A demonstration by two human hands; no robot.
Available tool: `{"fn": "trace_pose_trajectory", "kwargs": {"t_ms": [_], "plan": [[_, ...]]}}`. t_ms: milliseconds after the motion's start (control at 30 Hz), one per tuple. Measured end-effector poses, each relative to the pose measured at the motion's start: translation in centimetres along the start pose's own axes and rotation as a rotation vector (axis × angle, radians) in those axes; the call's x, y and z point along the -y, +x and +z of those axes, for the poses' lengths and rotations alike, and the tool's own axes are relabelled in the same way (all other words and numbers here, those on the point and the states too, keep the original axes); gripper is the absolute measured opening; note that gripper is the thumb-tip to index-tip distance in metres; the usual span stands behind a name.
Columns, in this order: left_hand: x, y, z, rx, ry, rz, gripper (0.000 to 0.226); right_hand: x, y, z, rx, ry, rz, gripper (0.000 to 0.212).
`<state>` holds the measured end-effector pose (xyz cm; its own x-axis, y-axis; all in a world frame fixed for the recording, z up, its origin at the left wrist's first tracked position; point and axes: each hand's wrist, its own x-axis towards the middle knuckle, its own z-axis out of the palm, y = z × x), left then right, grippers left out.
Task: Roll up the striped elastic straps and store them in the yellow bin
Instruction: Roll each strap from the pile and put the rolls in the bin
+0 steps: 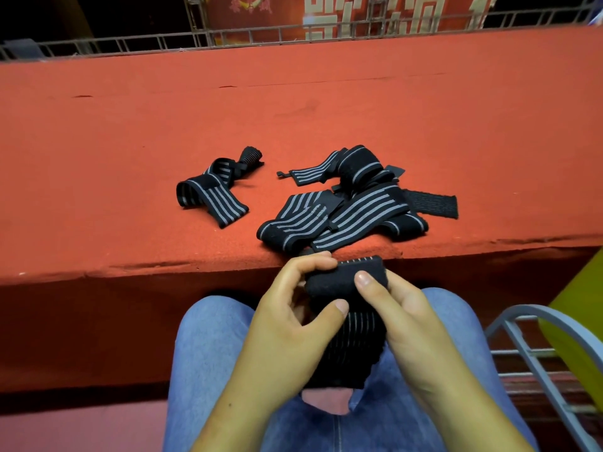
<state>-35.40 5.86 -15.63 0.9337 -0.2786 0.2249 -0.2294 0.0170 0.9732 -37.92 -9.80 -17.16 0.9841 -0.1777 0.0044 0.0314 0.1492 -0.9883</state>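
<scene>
1. You are holding one held strap, black with thin grey stripes, at the lower middle of the frame, above your jeans and just below the near edge of the red table. Its upper end is sitting in a thick fold or roll, and the rest is hanging down between your hands.
2. One lone strap is lying loosely folded on the table, left of centre.
3. One pile of straps is lying tangled at the centre, near the table's front edge. The overlaps are hiding how many there are in it.
4. One yellow bin is showing only in part at the right edge of the frame, behind a grey metal frame.
5. Your left hand is gripping the held strap from the left, with the fingers curling over the top of the roll and the thumb pressing on its front.
6. Your right hand is pinching it from the right, with the thumb lying flat on the roll. The other fingers are hidden behind the fabric.
</scene>
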Motion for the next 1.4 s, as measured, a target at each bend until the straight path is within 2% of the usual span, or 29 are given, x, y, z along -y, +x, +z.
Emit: {"fn": "trace_pose_trajectory", "kwargs": {"t_ms": [67, 200, 400, 567, 667, 733, 833, 1000, 1133, 1233, 1400], "plan": [[-0.2, -0.1, 0.1, 0.02, -0.012, -0.031, 0.044, -0.2, 0.1, -0.1, 0.0, 0.0, -0.011, 0.032], [0.1, 0.3, 0.0, -0.057, -0.017, -0.065, 0.037, -0.3, 0.1, -0.2, 0.022, -0.004, -0.038, 0.031], [1.2, 0.0, 0.2, -0.029, 0.075, -0.116, 0.052, -0.5, -0.1, 0.3, 0.062, -0.094, -0.034, 0.029], [1.2, -0.4, 1.0, -0.034, 0.086, -0.11, 0.049, -0.7, -0.4, 1.4, 0.069, -0.102, -0.031, 0.022], [1.1, -0.5, 1.1, -0.028, 0.098, -0.092, 0.049, -0.6, -0.5, 1.4, 0.042, -0.095, -0.058, 0.03], [1.2, -0.5, 0.9, -0.018, 0.099, -0.094, 0.05, -0.7, -0.4, 1.3, 0.03, -0.112, -0.087, 0.023], [1.4, -0.2, 0.5, -0.004, 0.078, -0.095, 0.053, -0.8, -0.1, 0.9, 0.009, -0.135, -0.114, 0.024], [1.0, 0.1, 0.1, -0.025, 0.052, -0.063, 0.033, -0.8, 0.0, 0.5, 0.006, -0.154, -0.134, 0.025], [0.8, 0.0, 0.0, -0.038, 0.05, -0.042, 0.028, -0.8, 0.0, 0.5, -0.01, -0.127, -0.117, 0.023], [0.7, 0.1, 0.1, -0.064, 0.027, -0.023, 0.024, -0.6, 0.0, 0.6, -0.017, -0.079, -0.08, 0.03], [0.6, 0.2, -0.1, -0.123, -0.037, 0.004, 0.031, -0.1, -0.3, 0.5, 0.022, -0.051, 0.031, 0.049]]}}
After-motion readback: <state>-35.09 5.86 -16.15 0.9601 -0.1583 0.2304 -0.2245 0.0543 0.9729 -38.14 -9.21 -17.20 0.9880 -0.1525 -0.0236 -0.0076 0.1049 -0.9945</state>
